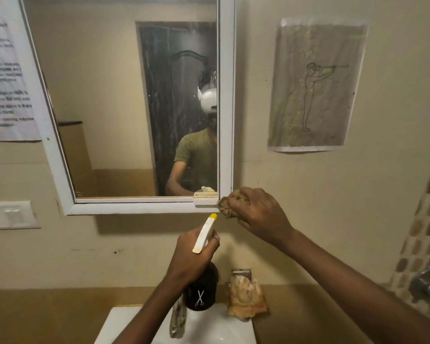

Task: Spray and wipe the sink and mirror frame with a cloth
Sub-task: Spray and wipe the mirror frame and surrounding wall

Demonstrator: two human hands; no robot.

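Note:
A white-framed mirror (226, 95) hangs on the beige wall above a white sink (124, 324). My right hand (256, 209) grips a bunched brown cloth (227, 206) and presses it against the frame's lower right corner. My left hand (194, 254) holds a black spray bottle (201, 291) with a white and yellow nozzle (205, 232), raised just below the frame's bottom edge and pointing up at it. The bottle carries a white scissors mark.
A metal tap (178, 316) stands on the sink. A crumpled tan cloth (246, 296) hangs on a wall holder at the sink's right. Papers are stuck to the wall left (3, 78) and right (315, 85) of the mirror. A switch plate (8, 214) sits at the left.

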